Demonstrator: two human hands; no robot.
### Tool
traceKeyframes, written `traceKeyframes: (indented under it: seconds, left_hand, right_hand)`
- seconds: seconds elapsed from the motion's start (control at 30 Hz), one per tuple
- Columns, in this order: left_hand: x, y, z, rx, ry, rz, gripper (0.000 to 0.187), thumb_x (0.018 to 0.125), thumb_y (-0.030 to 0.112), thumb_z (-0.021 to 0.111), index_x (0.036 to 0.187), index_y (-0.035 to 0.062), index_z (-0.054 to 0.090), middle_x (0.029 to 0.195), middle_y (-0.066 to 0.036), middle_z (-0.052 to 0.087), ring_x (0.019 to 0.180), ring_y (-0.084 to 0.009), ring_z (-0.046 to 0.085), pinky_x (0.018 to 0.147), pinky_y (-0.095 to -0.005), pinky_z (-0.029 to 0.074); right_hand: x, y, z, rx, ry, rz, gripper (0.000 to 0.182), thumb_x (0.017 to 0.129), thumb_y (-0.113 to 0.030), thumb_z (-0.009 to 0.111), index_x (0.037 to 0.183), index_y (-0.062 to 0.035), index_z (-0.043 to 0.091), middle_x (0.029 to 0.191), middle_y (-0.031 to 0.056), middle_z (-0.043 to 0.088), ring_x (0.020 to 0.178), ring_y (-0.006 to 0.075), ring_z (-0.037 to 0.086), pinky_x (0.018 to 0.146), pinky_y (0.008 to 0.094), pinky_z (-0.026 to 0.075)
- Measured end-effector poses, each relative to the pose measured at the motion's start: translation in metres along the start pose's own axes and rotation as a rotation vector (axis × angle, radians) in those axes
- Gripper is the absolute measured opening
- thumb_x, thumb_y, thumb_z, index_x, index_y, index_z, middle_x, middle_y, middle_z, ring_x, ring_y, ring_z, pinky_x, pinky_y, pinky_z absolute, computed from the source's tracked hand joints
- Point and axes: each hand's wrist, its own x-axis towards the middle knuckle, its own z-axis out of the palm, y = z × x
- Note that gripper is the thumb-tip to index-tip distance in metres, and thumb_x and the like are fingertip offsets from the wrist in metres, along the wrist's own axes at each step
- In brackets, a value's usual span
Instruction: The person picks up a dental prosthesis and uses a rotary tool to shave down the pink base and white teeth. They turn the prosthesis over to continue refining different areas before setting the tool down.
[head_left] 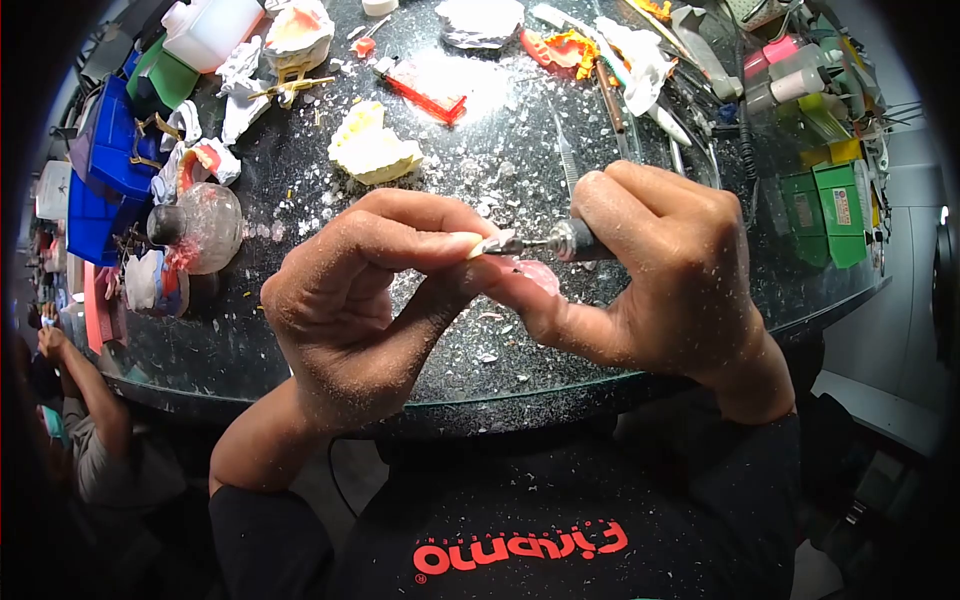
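Observation:
My left hand [365, 300] is closed, with thumb and forefinger pinching a small pale denture piece [492, 243] over the front of the bench. My right hand [670, 270] is wrapped round a dark rotary handpiece [573, 241], its bur pointing left and right at the denture piece. The right thumb stretches across to the left fingertips and steadies them from below. A translucent pink disc-like piece [541, 277] shows just beyond that thumb. White dust speckles both hands, and the fingers hide much of the denture piece.
White shavings cover the dark bench [300, 350]. A cream plaster cast [374, 145], a red lighter-like object [430, 100] and a metal tool [566, 150] lie beyond my hands. At left are a glass burner [208, 228] and blue bin [105, 170]; green boxes [828, 210] stand right.

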Motion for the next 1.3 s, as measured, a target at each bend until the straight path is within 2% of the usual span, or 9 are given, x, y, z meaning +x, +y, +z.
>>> traceKeyframes:
  seconds: [0.4,0.8,0.9,1.1,1.3]
  left_hand:
    - [-0.0017,0.0028,0.0048,-0.104,0.078,-0.101,0.016,0.088,-0.009,0.065,0.101,-0.0018,0.059,0.109,-0.022,0.06,0.089,-0.0171,0.065,0.068,-0.0269,0.06]
    - [-0.0018,0.0012,0.0037,-0.085,0.048,-0.072,0.018,0.087,-0.008,0.066,0.102,-0.0017,0.059,0.109,-0.021,0.06,0.093,-0.0184,0.065,0.07,-0.0266,0.059]
    - [-0.0023,0.0034,0.0035,-0.118,0.055,-0.114,0.021,0.086,-0.008,0.068,0.103,-0.0013,0.059,0.11,-0.021,0.06,0.096,-0.0193,0.065,0.076,-0.0283,0.059]
    - [-0.0021,0.0021,0.0006,-0.054,0.006,-0.056,0.026,0.083,-0.012,0.069,0.105,-0.001,0.06,0.111,-0.021,0.061,0.102,-0.0211,0.063,0.089,-0.0329,0.054]
    - [-0.0011,0.0007,-0.0013,-0.026,-0.034,-0.017,0.029,0.081,-0.015,0.067,0.106,-0.0015,0.06,0.111,-0.022,0.061,0.103,-0.022,0.063,0.089,-0.0332,0.055]
  right_hand:
    - [-0.0007,-0.002,-0.0024,0.019,-0.019,0.053,0.054,0.071,-0.042,0.085,0.062,-0.0052,0.047,0.053,0.0051,0.041,0.043,0.0173,0.045,0.04,0.0319,0.037]
    - [-0.0026,-0.0005,0.001,0.059,-0.02,0.048,0.053,0.072,-0.039,0.084,0.061,-0.0051,0.045,0.055,0.0052,0.04,0.043,0.0163,0.043,0.04,0.0313,0.036]
    - [-0.002,-0.0007,-0.0003,0.052,-0.027,0.046,0.053,0.072,-0.039,0.084,0.061,-0.005,0.046,0.055,0.0051,0.039,0.043,0.0161,0.042,0.04,0.0311,0.036]
    - [-0.0017,0.0013,-0.0004,0.036,-0.013,0.019,0.051,0.07,-0.039,0.084,0.062,-0.0044,0.047,0.055,0.0051,0.039,0.043,0.0164,0.041,0.04,0.0313,0.035]
    - [-0.0033,0.0026,-0.0007,0.04,-0.02,0.012,0.05,0.066,-0.039,0.084,0.066,-0.0035,0.05,0.057,0.0066,0.04,0.045,0.0204,0.043,0.042,0.0329,0.037]
